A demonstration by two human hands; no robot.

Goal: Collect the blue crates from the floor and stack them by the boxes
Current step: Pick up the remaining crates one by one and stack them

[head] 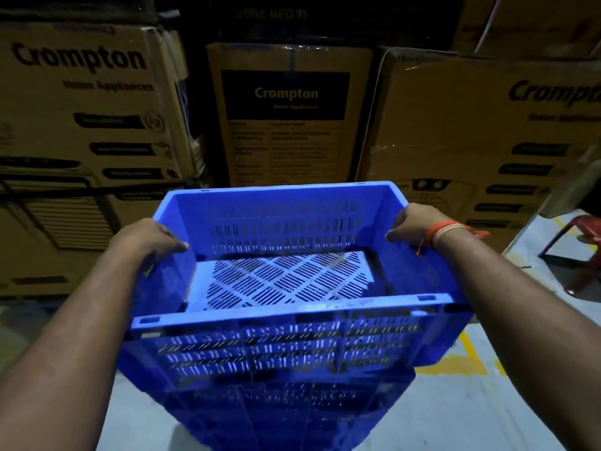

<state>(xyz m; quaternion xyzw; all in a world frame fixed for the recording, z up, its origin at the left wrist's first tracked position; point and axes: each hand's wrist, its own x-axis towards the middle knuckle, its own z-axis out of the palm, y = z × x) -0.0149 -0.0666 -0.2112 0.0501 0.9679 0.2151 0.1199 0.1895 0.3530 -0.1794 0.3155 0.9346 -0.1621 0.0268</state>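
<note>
A person is standing over a stack of blue crates point(286, 402) and holding the top blue crate point(292, 271) by its two short sides. The left hand point(146, 239) is gripping the left rim, fingers curled over the edge with the thumb showing inside the crate. The right hand point(413, 224) is gripping the right rim the same way; an orange thread band point(445, 231) is circling that wrist. The top crate is sitting on, or just above, the crates beneath it, and I cannot tell whether it is fully seated. Its slotted bottom is showing pale under the light. Right behind the stack, brown cardboard boxes point(289, 115) printed "Crompton" are standing in a wall, close to the far rim of the crate. To the right of the stack, a red chair point(582, 252) is standing on the grey floor point(487, 411), near yellow floor markings point(455, 362).
</note>
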